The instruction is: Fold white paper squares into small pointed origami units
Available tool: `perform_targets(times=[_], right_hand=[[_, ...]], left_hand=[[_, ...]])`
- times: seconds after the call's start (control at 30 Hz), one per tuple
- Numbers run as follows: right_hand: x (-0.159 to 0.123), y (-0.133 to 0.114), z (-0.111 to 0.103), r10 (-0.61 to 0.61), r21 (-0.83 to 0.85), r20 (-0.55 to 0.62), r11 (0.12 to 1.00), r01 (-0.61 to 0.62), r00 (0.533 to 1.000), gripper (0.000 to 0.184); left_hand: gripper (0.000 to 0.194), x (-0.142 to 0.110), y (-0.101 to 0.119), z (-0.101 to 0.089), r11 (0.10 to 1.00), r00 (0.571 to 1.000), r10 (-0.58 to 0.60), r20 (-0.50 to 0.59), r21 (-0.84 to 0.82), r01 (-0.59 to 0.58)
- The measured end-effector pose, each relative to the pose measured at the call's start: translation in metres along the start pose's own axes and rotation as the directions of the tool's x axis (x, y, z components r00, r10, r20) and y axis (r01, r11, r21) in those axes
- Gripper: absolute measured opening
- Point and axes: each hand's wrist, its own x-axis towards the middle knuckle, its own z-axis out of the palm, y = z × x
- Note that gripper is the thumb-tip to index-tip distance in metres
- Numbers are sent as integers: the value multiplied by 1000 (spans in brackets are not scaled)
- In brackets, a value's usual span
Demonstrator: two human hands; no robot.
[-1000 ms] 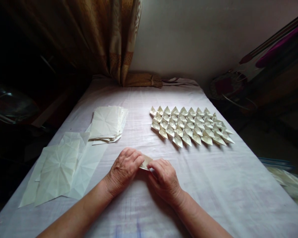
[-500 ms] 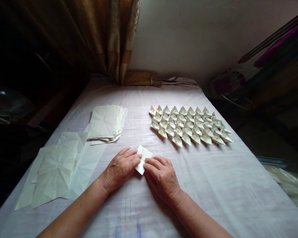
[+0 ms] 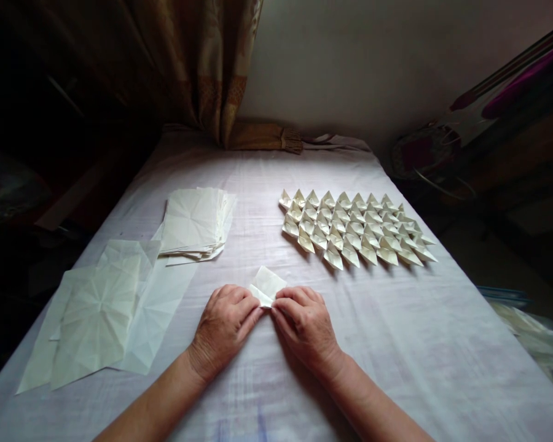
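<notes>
A small folded piece of white paper [image 3: 268, 282] is held between my two hands, low in the middle of the view. My left hand [image 3: 228, 322] pinches its lower left edge between thumb and fingers. On the opposite side my right hand [image 3: 306, 322] pinches the lower right edge. The paper's near corner is folded up, and its upper part stands out beyond my fingertips. Beyond my right hand, rows of folded paper boats [image 3: 350, 230] sit closely side by side.
A stack of creased paper sheets [image 3: 191, 221] lies beyond my left hand. Looser creased sheets [image 3: 99, 313] overlap nearer on the left. A pale cloth [image 3: 267, 393] covers the surface. A gold curtain [image 3: 212, 80] hangs at the back, and a plastic bag [image 3: 534, 337] is at the right edge.
The paper, mostly covered by my hands at first, was turned to show a flat diamond shape. Now its near corner is folded up, with both hands pinching the lower edge.
</notes>
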Motion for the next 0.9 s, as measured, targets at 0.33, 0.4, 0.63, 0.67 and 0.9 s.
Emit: perform_targets(times=[0.33,0.4,0.63,0.67,0.9], right_hand=[[2,-1,0,67,16,-1,998,-67,998,11],[3,-2,0,81,12,6,997,-81,997,11],[5,-3,2,133,-44,27,990,-132,991,11],[5,-4,3,140,-55,27,989,-139,990,11],[8,-6,3,160,-105,19,982,-157,987,12]], left_hand=[[18,4,9,7,990,993,-116,8,78,115],[18,5,10,7,986,991,-135,-3,95,134],[19,8,9,9,975,990,-136,-33,170,140],[19,8,8,10,974,990,-135,-38,179,139],[20,9,9,10,970,991,-127,-42,202,133]])
